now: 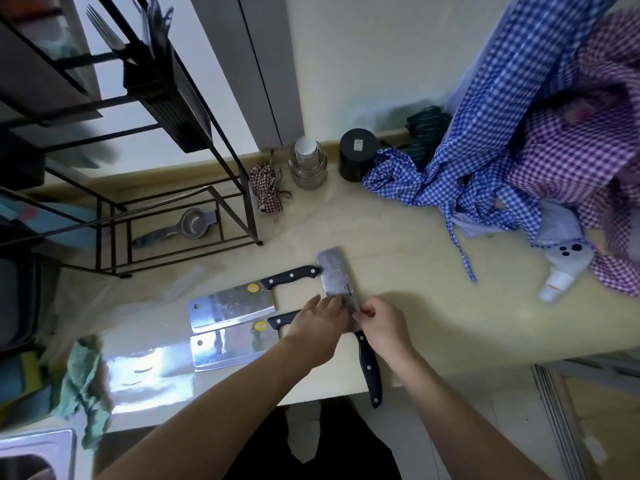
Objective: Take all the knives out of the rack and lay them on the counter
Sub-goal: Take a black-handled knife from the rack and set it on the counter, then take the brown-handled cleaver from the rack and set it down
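Note:
Three cleavers lie on the beige counter (pixel 433 306). The far cleaver (pixel 235 306) and the near cleaver (pixel 228 348) lie side by side, blades to the left, each with a yellow sticker and a black handle. A third cleaver (pixel 334 271) points away from me, its black handle reaching past the counter's front edge. My left hand (pixel 318 323) rests flat on the third cleaver's blade near the handle. My right hand (pixel 384 327) pinches the same knife where blade meets handle. The black rack (pixel 166 98) stands at the left, its knife holder high up.
A glass jar (pixel 308 164) and a black canister (pixel 358 154) stand by the wall. Checked cloths (pixel 485 161) pile up at the right. A green rag (pixel 86 379) and a sink corner (pixel 38 452) are at the lower left. A metal squeezer (pixel 180 226) lies under the rack.

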